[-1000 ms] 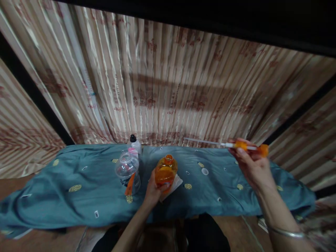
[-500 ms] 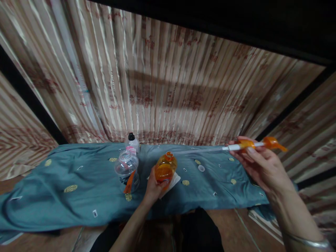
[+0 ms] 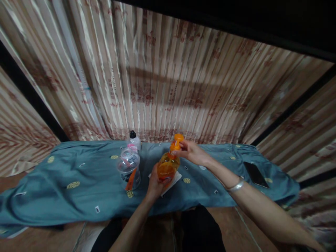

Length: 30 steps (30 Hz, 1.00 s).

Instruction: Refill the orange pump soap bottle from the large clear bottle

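On the blue cloth [image 3: 78, 196], the orange bottle [image 3: 167, 168] is gripped by the left hand [image 3: 154, 185], its pump head [image 3: 177, 140] pinched by the right hand [image 3: 193, 153]

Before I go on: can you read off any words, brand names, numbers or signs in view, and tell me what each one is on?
No text can be read.
Clear bottle: a dark printed label and an orange strip, too blurred to read.
White bottle behind it: a pink label, too small to read.
Orange bottle, held by the left hand while the right hand grips its pump: no lettering shows.
Curtain: reddish marks, blurred.
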### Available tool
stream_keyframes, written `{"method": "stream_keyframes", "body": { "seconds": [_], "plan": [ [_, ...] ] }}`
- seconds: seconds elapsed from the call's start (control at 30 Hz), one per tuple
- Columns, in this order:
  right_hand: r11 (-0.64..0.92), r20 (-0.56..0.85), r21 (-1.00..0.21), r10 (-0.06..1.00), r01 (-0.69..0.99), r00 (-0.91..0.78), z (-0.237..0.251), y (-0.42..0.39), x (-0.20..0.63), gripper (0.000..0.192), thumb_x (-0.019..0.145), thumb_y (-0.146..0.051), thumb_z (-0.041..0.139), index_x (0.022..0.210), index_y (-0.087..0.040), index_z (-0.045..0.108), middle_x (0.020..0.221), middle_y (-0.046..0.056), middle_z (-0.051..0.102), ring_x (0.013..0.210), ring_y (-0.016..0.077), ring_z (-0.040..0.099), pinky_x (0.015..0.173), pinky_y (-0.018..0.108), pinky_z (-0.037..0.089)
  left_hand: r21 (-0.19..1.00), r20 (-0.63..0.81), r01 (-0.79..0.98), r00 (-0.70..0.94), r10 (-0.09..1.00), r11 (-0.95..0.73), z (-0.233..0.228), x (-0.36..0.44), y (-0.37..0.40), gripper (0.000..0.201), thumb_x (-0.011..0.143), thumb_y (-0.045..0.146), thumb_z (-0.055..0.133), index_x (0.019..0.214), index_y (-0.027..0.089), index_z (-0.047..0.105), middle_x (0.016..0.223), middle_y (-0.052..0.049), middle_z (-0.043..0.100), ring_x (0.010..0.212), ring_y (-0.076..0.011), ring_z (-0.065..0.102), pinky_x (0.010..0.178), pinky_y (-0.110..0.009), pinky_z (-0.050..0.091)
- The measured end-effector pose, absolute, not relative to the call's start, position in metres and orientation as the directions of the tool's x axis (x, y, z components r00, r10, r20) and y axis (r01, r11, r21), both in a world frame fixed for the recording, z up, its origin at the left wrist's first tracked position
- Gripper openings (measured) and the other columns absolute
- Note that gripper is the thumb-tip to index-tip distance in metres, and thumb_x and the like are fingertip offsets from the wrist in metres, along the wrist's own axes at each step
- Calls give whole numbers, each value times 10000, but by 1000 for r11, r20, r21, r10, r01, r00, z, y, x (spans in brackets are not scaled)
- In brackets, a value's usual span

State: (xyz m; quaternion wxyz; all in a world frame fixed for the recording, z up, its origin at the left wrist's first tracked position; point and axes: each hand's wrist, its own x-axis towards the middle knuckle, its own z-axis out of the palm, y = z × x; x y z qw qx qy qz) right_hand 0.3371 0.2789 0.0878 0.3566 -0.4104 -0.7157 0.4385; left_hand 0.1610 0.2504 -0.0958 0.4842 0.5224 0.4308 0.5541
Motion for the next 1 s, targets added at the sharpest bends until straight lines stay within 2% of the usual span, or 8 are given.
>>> {"method": "stream_keyframes", "body": {
  "seconds": [0.17, 0.33, 0.47, 0.57, 0.67, 0.77, 0.87, 1.0],
  "plan": [
    [291, 130, -911, 875, 293, -466, 67, 279, 336, 484, 791, -620, 865, 955, -216, 655, 912, 1, 742, 909, 209, 701, 879, 347, 565, 989, 137, -59, 8, 991, -136, -94, 158, 248, 742, 596, 292, 933, 1258, 223, 605, 1265, -108, 735, 1234, -335, 701, 1100, -515, 516],
    [346, 171, -886, 863, 308, -476, 67, 281, 337, 473, 809, -636, 842, 946, -217, 671, 907, 1, 749, 880, 201, 697, 856, 339, 565, 990, 137, -41, -8, 991, -137, -93, 155, 246, 773, 592, 271, 935, 1290, 235, 603, 1318, -108, 723, 1266, -337, 696, 1128, -502, 498],
    [360, 189, -885, 857, 296, -479, 64, 281, 336, 445, 808, -623, 839, 933, -227, 678, 899, -1, 763, 883, 208, 712, 860, 341, 572, 991, 133, -32, -9, 991, -134, -94, 155, 247, 760, 592, 279, 937, 1275, 243, 606, 1267, -87, 743, 1237, -330, 707, 1113, -502, 506],
    [383, 245, -858, 891, 343, -383, 57, 275, 331, 425, 826, -616, 814, 965, -233, 693, 932, 15, 781, 930, 238, 739, 893, 370, 571, 992, 127, -27, -5, 992, -127, -93, 155, 247, 773, 574, 281, 938, 1267, 239, 600, 1249, -88, 743, 1231, -335, 705, 1103, -506, 510],
    [355, 291, -790, 935, 499, -204, 50, 266, 326, 409, 828, -578, 825, 1038, -242, 720, 1009, 48, 801, 992, 277, 755, 938, 412, 565, 992, 121, -32, 8, 993, -121, -92, 156, 246, 757, 587, 289, 917, 1266, 225, 587, 1239, -101, 741, 1204, -331, 714, 1076, -501, 526],
    [315, 295, -734, 946, 601, -136, 51, 260, 326, 486, 794, -545, 875, 1155, -256, 727, 1097, 71, 802, 1043, 309, 753, 973, 451, 566, 993, 113, -36, 10, 994, -113, -91, 156, 245, 767, 591, 327, 912, 1269, 209, 573, 1244, -123, 731, 1207, -343, 711, 1056, -504, 539],
    [380, 275, -788, 921, 485, -275, 60, 262, 333, 650, 764, -564, 907, 1298, -264, 689, 1223, 76, 780, 1167, 308, 726, 1060, 454, 548, 993, 114, -32, 10, 993, -113, -90, 155, 245, 769, 585, 325, 917, 1264, 213, 574, 1234, -115, 736, 1195, -342, 717, 1067, -511, 533],
    [350, 186, -907, 830, 233, -525, 66, 273, 342, 584, 851, -628, 827, 1271, -237, 720, 1199, 57, 783, 1196, 255, 715, 1137, 424, 522, 991, 128, -31, 15, 992, -128, -87, 154, 245, 745, 586, 305, 918, 1250, 225, 589, 1233, -95, 738, 1205, -333, 713, 1088, -508, 522]
  ]
}}
